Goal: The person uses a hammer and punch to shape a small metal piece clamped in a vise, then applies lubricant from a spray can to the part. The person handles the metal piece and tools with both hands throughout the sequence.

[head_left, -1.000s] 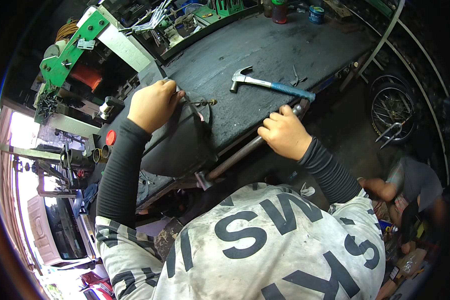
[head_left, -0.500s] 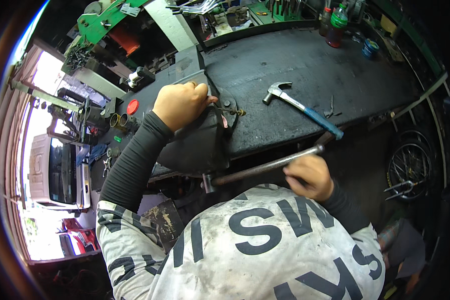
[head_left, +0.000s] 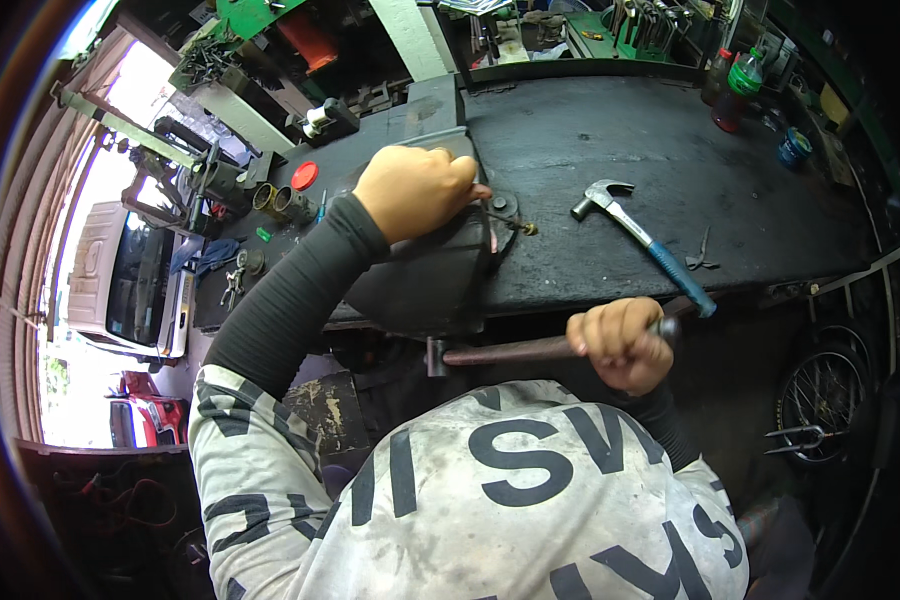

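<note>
My left hand (head_left: 417, 192) is closed in a fist at the top right edge of a bulky dark metal block, vise-like in shape (head_left: 415, 285). What its fingers pinch is hidden beneath them. Just right of the fist, a thin rod with a brass-coloured end (head_left: 528, 229) pokes out over the bench. My right hand (head_left: 625, 345) is wrapped round a long steel bar (head_left: 510, 352), close to its knobbed right end. The bar's left end meets a short upright metal cylinder (head_left: 436, 357) at the front of the block.
A claw hammer (head_left: 620, 215) with a blue grip lies on the black workbench (head_left: 560, 140), near a small dark tool (head_left: 703, 250). Farther back stand a bottle of red liquid (head_left: 738, 95) and a blue can (head_left: 794, 147). Metal cylinders (head_left: 292, 205) and a red lid (head_left: 305, 176) sit left.
My right hand has closed round the bar; before, it was beside it with looser fingers. The bar's right end has swung nearer to me. My left fist stays put while the whole view shifts.
</note>
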`<state>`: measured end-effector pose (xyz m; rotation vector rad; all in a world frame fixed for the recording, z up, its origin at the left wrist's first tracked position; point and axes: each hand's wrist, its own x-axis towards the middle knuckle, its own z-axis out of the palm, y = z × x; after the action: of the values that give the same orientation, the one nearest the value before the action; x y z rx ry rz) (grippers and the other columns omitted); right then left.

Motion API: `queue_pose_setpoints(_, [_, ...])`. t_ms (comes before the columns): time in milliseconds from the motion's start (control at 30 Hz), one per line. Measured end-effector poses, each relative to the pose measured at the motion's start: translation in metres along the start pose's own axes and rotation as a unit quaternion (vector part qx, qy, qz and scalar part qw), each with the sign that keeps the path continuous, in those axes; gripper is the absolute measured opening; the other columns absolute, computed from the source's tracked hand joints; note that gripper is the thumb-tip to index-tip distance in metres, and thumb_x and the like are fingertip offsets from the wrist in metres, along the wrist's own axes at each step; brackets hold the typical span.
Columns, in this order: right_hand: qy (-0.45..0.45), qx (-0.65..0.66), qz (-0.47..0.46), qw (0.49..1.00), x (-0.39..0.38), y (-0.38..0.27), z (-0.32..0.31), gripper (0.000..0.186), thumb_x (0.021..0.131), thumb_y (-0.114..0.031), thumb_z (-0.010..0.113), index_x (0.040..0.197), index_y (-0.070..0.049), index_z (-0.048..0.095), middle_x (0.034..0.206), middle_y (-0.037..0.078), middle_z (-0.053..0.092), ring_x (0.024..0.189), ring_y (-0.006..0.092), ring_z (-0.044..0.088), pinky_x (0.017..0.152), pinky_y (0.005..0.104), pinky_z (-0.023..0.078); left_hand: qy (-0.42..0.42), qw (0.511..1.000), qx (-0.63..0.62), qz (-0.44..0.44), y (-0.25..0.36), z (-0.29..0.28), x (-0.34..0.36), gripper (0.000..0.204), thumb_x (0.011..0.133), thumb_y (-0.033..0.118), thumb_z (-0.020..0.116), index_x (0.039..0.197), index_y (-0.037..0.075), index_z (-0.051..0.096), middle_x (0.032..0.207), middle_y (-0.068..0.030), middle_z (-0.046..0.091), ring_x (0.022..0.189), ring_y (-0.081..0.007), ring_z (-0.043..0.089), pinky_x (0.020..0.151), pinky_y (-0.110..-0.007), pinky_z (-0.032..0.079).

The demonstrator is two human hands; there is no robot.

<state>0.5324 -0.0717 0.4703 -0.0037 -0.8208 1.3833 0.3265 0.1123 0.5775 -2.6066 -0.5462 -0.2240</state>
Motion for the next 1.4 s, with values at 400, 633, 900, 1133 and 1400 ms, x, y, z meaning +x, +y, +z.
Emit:
queue_pose_setpoints(400, [-0.249,-0.327,0.092,0.907,0.120,0.156,0.168,0.029,0.076,-0.016,0.069,0.096,0.002,0.057,0.073,0.010,0.060,0.065,0.0157,0.055,0.060,0.0303,0.045,-0.146,0.957,-0.228,0.102,-0.037,-0.011,0.010,0.037,0.093,0.035,0.052,0.089,-0.001,0.058,0.081,-0.0209,0.065,0.079,-0.0376,0.064,0.069,-0.043,0.051])
queue_pose_setpoints(633, [-0.276,-0.618,0.130,0.724,0.083,0.322,0.161,0.030,0.072,-0.015,0.063,0.098,-0.004,0.052,0.084,0.020,0.064,0.080,0.0369,0.065,0.068,0.0469,0.050,-0.274,0.917,-0.216,0.195,-0.040,-0.008,0.043,0.022,0.091,0.018,0.054,0.101,-0.001,0.056,0.092,-0.0209,0.063,0.092,-0.0376,0.060,0.080,-0.041,0.047])
queue_pose_setpoints(900, [0.120,-0.689,0.553,0.453,-0.118,0.337,-0.048,0.051,0.078,-0.036,0.057,0.122,-0.010,0.059,0.129,0.020,0.054,0.122,0.0331,0.051,0.097,0.0465,0.043,-0.181,0.942,-0.235,0.159,-0.040,0.006,0.024,0.023,0.092,0.019,0.053,0.094,-0.004,0.055,0.088,-0.0225,0.062,0.087,-0.0400,0.060,0.075,-0.043,0.047])
queue_pose_setpoints(1133, [0.456,-0.015,-0.224,0.861,-0.110,0.121,0.000,0.050,0.082,-0.023,0.045,0.130,-0.009,0.048,0.093,0.016,0.059,0.092,0.0274,0.056,0.096,0.0548,0.041,-0.033,0.924,-0.352,0.142,-0.074,-0.003,0.015,0.023,0.094,0.020,0.052,0.090,-0.003,0.056,0.076,-0.0216,0.058,0.070,-0.0355,0.057,0.064,-0.042,0.044])
queue_pose_setpoints(1400, [0.238,-0.312,-0.297,0.870,-0.022,0.017,0.137,0.032,0.095,-0.027,0.040,0.112,-0.004,0.053,0.075,0.007,0.052,0.071,0.0195,0.052,0.076,0.0368,0.043,0.095,0.689,-0.718,0.000,-0.126,0.001,-0.116,0.017,0.099,0.023,0.048,0.094,0.007,0.045,0.077,0.0005,0.042,0.068,-0.0083,0.043,0.057,-0.022,0.036])
